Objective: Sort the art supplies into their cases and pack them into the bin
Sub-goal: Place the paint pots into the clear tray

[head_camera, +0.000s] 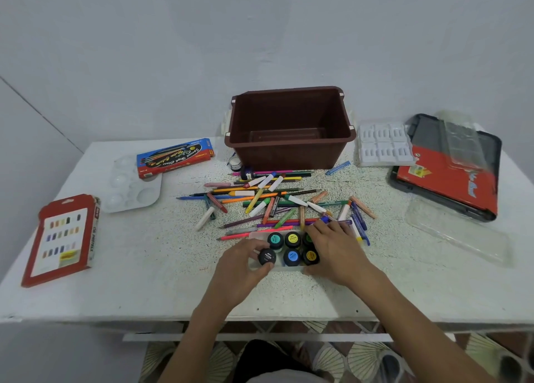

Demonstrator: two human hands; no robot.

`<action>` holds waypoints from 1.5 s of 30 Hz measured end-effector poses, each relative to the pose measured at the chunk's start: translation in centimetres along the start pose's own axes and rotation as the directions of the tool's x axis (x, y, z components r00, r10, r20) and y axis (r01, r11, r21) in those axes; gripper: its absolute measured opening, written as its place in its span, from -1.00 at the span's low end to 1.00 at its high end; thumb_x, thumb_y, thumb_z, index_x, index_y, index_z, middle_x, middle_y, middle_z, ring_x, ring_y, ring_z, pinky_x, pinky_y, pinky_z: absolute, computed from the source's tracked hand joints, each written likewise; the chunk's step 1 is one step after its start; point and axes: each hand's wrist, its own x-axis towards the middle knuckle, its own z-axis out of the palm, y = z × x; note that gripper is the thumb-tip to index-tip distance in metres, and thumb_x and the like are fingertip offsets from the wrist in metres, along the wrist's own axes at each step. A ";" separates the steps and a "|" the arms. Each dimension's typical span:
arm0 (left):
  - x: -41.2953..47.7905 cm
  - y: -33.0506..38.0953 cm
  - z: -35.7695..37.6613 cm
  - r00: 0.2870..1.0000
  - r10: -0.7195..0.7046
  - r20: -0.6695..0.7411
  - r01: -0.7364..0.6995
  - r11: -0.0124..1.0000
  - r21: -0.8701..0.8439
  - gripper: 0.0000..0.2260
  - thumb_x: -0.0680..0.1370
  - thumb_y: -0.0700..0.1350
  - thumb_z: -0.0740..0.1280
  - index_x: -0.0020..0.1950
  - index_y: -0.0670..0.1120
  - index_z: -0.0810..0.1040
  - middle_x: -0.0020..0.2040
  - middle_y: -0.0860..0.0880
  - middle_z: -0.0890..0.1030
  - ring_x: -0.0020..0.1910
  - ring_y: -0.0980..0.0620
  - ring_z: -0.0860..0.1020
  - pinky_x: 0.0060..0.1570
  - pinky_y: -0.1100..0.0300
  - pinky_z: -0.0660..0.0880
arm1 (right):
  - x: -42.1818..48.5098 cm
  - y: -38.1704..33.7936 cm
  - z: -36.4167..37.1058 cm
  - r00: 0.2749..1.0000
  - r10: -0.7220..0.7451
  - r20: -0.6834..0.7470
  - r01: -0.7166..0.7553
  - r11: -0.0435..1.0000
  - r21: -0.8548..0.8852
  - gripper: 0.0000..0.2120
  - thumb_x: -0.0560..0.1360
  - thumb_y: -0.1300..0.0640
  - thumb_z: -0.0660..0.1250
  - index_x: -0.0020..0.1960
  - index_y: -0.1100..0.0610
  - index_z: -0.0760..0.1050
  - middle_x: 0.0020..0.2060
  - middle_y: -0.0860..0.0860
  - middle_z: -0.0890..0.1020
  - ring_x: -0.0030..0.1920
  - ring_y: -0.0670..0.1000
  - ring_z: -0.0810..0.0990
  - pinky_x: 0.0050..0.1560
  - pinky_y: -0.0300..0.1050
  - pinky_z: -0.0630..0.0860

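the brown bin (289, 154) is seen at 12 o'clock, well apart from the hands. the paint tray (258, 234) is laid with its long axis from 9 to 3 o'clock. its 3 o'clock end is covered by the right hand (336, 245), fingers fairly straight. at its 9 o'clock end the black-lidded jar (266, 256) is pinched by the nearer left hand (239, 267).

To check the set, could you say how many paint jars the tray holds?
6: back row teal, yellow, green; front row black (in left hand), blue, orange. The right hand may hide more.
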 end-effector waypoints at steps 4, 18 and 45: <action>0.2 0.4 0.8 1.000 -0.019 0.013 0.019 0.999 0.027 -0.68 0.47 -0.01 0.48 0.21 0.09 0.56 0.08 0.20 0.61 -0.01 0.29 0.53 -0.08 0.50 0.33 | 0.1 0.0 0.0 1.000 0.001 0.004 -0.001 1.000 -0.015 -0.21 0.40 -0.27 0.41 0.47 0.04 0.22 0.33 -0.01 0.37 0.33 0.11 0.34 0.42 0.09 0.15; 1.0 -0.5 -0.1 0.983 0.004 -0.183 -0.036 0.984 -0.172 -0.90 0.56 -0.12 0.40 0.04 0.04 0.58 0.05 0.12 0.61 -0.06 0.30 0.57 -0.12 0.45 0.45 | 0.1 -0.3 -0.1 1.000 0.002 0.019 -0.002 0.999 -0.046 -0.21 0.41 -0.28 0.39 0.48 0.05 0.20 0.35 -0.01 0.36 0.35 0.12 0.33 0.42 0.10 0.16; 18.1 -1.3 -2.5 0.891 -0.275 -0.361 0.383 0.882 0.274 -0.59 0.54 0.26 0.28 0.10 -0.05 0.59 0.19 -0.16 0.53 0.26 -0.22 0.42 0.27 -0.12 0.27 | -0.1 -0.7 -0.7 0.999 0.011 0.045 -0.007 0.996 -0.092 -0.22 0.44 -0.22 0.39 0.50 0.09 0.17 0.36 0.03 0.35 0.38 0.13 0.33 0.46 0.18 0.10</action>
